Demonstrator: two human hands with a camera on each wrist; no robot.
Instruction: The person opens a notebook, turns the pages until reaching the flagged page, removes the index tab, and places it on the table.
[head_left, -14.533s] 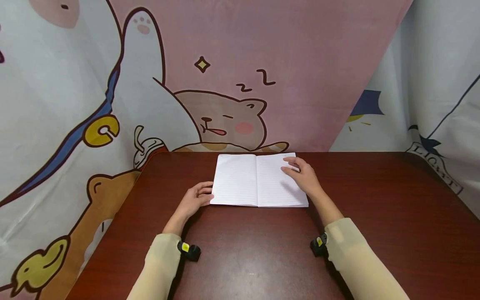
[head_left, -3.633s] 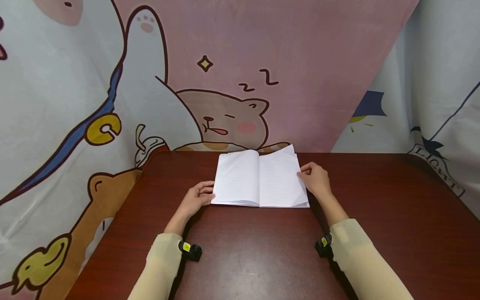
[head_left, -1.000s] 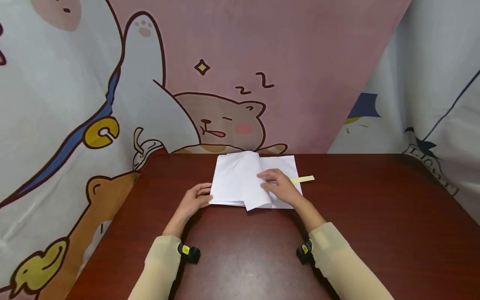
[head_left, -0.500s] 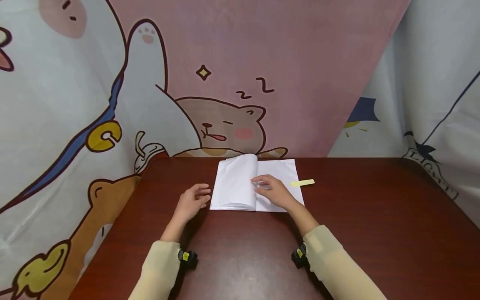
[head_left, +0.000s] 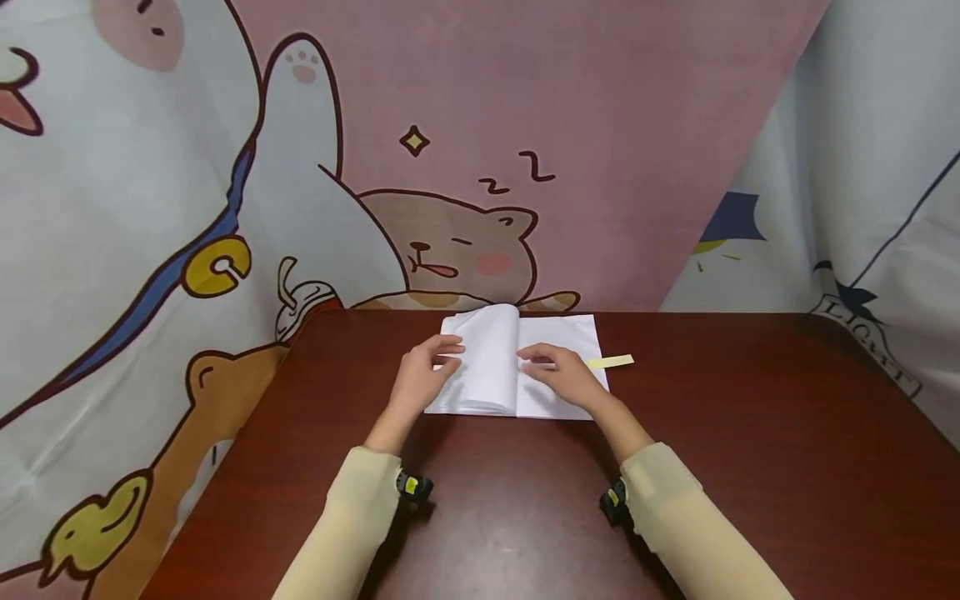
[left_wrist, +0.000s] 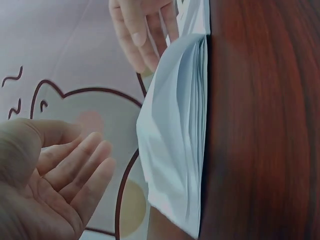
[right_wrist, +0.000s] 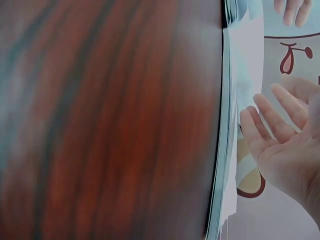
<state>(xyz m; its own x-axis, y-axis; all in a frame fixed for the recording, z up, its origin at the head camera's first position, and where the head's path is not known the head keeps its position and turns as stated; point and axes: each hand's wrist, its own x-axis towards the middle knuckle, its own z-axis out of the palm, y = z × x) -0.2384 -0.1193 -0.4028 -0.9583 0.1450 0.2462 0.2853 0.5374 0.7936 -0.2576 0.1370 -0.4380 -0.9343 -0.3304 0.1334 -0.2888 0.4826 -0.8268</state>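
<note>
An open notebook [head_left: 491,375] with white ruled pages lies at the table's far edge. Its left-hand pages bulge upward near the spine, and in the left wrist view the stack of pages [left_wrist: 187,125] fans apart at the bottom edge. A pale yellow paper strip [head_left: 613,361] juts past the right edge; its inner end is hidden behind my right hand. Over the left page hovers my left hand [head_left: 422,375], fingers loosely bent and holding nothing. My right hand [head_left: 567,377] is above the right page near the spine, fingers relaxed, with no page visibly gripped.
The dark red-brown wooden table [head_left: 750,433] extends to both sides and in front. Behind it hangs a cloth [head_left: 637,167] printed with cartoon animals, close to the notebook's far edge. A small black camera [head_left: 414,486] sits on the left wrist.
Pages have been turned leftward, and the yellow strip has come into view at the right. My left hand has left the notebook's left edge and moved over the left page.
</note>
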